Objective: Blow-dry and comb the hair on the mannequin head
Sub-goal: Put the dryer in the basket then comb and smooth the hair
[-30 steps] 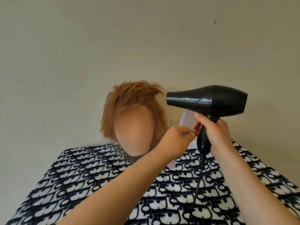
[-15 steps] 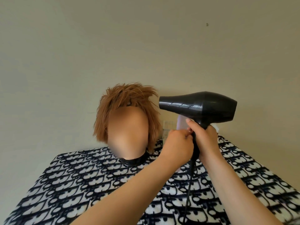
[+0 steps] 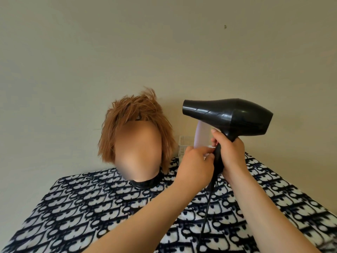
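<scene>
Hands both grip the black plastic hair dryer [image 3: 228, 114]: right hand [image 3: 232, 156] clasping the handle, left hand [image 3: 196, 161] pinching its switch; a sudden blast could tangle the mannequin's ginger hair [image 3: 131, 115].

My right hand [image 3: 232, 157] covers most of the black plastic hair dryer [image 3: 228, 115] handle. A pale pink upright object [image 3: 201, 136] behind my fingers [image 3: 209, 158] is mostly hidden. The black power cord [image 3: 206, 216] disappears behind my left forearm.

Black hair dryer [image 3: 231, 115], ginger hair [image 3: 131, 115]
</scene>
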`<state>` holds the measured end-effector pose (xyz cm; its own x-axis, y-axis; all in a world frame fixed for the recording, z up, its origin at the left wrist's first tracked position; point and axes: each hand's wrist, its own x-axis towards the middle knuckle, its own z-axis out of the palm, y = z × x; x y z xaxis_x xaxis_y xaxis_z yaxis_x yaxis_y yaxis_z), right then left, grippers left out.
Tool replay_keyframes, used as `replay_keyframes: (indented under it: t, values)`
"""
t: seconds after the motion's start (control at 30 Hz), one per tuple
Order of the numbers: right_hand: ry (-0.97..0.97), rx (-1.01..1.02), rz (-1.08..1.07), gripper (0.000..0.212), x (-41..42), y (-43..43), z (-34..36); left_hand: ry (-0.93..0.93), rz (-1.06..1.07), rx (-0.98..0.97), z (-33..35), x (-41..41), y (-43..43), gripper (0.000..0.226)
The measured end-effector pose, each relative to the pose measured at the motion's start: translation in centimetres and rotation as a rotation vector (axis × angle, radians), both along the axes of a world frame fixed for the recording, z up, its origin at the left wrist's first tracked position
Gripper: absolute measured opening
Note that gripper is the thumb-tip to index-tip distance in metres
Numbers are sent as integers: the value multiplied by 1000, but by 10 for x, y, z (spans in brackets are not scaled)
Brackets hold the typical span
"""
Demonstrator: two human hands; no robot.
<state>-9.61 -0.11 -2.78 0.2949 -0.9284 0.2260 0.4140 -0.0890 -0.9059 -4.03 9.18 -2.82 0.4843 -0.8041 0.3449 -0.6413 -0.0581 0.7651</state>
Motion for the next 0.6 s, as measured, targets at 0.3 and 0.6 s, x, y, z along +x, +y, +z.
replay_keyframes:
  t: [0.3,0.6]
  values:
    - [-15,85,118,13,-1,-3,-2,283,-48,58,6,3,-4,19]
    - [106,175,220,24,3,-19,14,592,-144,209,3,14,-10,52]
